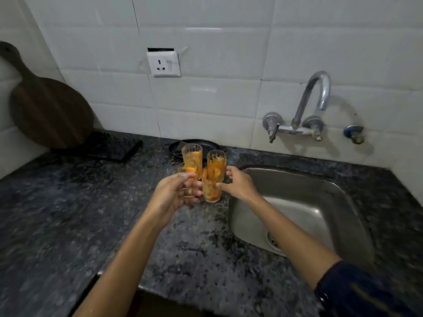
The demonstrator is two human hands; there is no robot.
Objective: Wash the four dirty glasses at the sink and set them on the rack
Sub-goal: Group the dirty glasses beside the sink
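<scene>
Several tall glasses smeared with orange residue stand clustered on the dark granite counter just left of the sink. My left hand (177, 193) curls round the front left glass (188, 177). My right hand (238, 183) grips the front right glass (211, 191) between thumb and fingers. Behind them stand the back left glass (192, 155) and the back right glass (216, 161), untouched. The steel sink (297, 202) lies to the right, with its drain low in the basin. A black dish rack (114, 145) sits at the back left of the counter.
A chrome wall tap (313, 99) curves over the sink, with no water running. A dark round wooden board (48, 108) leans on the wall above the rack. A black pan (194, 145) lies behind the glasses. A wall socket (163, 64) sits above.
</scene>
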